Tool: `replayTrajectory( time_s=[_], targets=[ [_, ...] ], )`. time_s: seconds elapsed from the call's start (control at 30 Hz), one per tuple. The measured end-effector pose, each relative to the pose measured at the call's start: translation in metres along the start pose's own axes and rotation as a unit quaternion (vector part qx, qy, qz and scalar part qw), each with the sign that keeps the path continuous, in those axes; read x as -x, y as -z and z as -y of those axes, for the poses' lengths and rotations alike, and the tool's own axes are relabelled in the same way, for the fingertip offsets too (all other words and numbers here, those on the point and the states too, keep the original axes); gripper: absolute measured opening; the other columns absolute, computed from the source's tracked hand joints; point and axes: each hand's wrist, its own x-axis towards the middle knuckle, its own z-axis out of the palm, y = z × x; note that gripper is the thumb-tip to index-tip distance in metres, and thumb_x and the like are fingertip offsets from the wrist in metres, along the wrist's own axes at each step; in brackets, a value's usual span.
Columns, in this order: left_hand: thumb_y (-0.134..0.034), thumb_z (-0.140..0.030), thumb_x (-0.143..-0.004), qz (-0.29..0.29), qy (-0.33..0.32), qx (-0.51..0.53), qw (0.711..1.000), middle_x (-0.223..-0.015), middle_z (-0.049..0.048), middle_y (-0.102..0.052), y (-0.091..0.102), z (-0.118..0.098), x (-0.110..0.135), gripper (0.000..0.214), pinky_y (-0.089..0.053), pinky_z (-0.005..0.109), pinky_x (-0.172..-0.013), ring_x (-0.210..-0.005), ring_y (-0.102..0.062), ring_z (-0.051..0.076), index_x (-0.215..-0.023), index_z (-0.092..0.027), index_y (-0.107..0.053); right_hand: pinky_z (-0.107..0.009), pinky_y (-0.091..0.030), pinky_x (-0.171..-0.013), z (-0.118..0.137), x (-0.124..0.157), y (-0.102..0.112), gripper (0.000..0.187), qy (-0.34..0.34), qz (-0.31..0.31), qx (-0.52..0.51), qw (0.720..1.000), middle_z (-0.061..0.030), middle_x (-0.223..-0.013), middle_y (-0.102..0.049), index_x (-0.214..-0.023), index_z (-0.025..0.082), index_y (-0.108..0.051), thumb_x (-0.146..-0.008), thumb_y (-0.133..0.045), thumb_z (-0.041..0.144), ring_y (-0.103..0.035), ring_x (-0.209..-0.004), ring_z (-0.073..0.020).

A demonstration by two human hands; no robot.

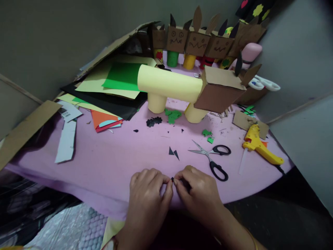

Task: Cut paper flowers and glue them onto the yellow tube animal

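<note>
A tiny black piece of paper (172,179) is pinched from both sides, between the fingertips of my left hand (151,191) and those of my right hand (197,191). My fingers cover most of it. Just beyond lie two small black paper triangles (173,152). To the right, black-handled scissors (208,153) rest on the pink cloth with their blades apart. Farther back stands a paper animal figure with a pale yellow tube body (169,83), short tube legs and a brown cardboard box head (221,88) with ears.
A yellow glue gun (260,144) lies at the right edge by a cardboard scrap (249,123). Green scraps (173,115) and black flower cutouts (154,121) are near the figure. Coloured sheets (117,80) are stacked at the left. Several box-headed figures (197,43) line the back.
</note>
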Motion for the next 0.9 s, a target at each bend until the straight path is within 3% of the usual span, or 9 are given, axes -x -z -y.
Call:
replayTrajectory(
  time_s=[0.53,0.73,0.9],
  targets=[
    [-0.054,-0.022,-0.08,0.008,0.018,-0.008,1.0,-0.068,0.0005,-0.06,0.0008,-0.0016,-0.0032,0.012,-0.03,0.037,-0.069,-0.072,-0.053,0.02,-0.069,-0.02,-0.059,-0.026,-0.034,-0.057,0.0035,-0.0013,-0.001,0.01,-0.024,0.0,0.026,0.999,0.0009,-0.067,-0.061,-0.069,0.02,-0.058,-0.078,-0.056,0.016,-0.055,-0.061,-0.0142],
    [-0.056,-0.02,-0.078,0.012,0.035,0.003,0.999,-0.073,-0.0002,-0.062,0.0019,-0.0027,-0.0037,0.004,-0.03,0.038,-0.072,-0.075,-0.053,0.021,-0.075,-0.021,-0.059,-0.026,-0.033,-0.057,0.0028,-0.0023,0.0005,0.004,-0.023,0.004,0.017,1.0,0.0027,-0.07,-0.062,-0.079,0.021,-0.057,-0.079,-0.057,0.017,-0.055,-0.06,-0.0137],
    [-0.054,-0.02,-0.081,0.006,0.006,0.003,1.0,-0.079,0.0001,-0.064,0.003,-0.0025,-0.0008,0.007,-0.03,0.037,-0.071,-0.077,-0.053,0.02,-0.082,-0.022,-0.061,-0.026,-0.033,-0.056,0.0023,-0.0046,0.0037,0.008,-0.026,0.019,0.018,0.999,0.0034,-0.071,-0.063,-0.084,0.022,-0.057,-0.078,-0.058,0.017,-0.057,-0.059,-0.0136]
  ],
)
